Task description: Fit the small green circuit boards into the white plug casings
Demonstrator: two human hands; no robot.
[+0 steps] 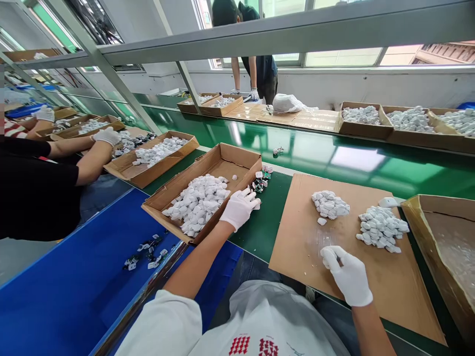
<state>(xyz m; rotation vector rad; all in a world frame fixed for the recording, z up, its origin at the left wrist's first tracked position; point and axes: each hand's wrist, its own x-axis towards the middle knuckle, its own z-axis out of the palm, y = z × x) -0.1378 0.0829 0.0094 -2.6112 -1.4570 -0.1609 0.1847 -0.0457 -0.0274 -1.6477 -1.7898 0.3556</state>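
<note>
My left hand (239, 208), in a white glove, rests over the right rim of a shallow cardboard tray (226, 160) heaped with small white pieces (196, 203). Just beyond its fingertips lie small circuit boards (260, 182) on the green belt (261, 230). My right hand (349, 276), also gloved, sits with fingers bunched on a brown cardboard sheet (297, 247). Two piles of white pieces (330, 204) (382, 229) lie on that sheet ahead of it. Whether either hand grips a small piece is hidden by the gloves.
An open cardboard box (445, 237) stands at the right. A blue belt (74, 277) with scattered circuit boards (146, 252) runs at the left. Co-workers' gloved hands (106, 136) work at trays there. Another person (256, 64) stands across the green belt, beyond more trays (365, 121).
</note>
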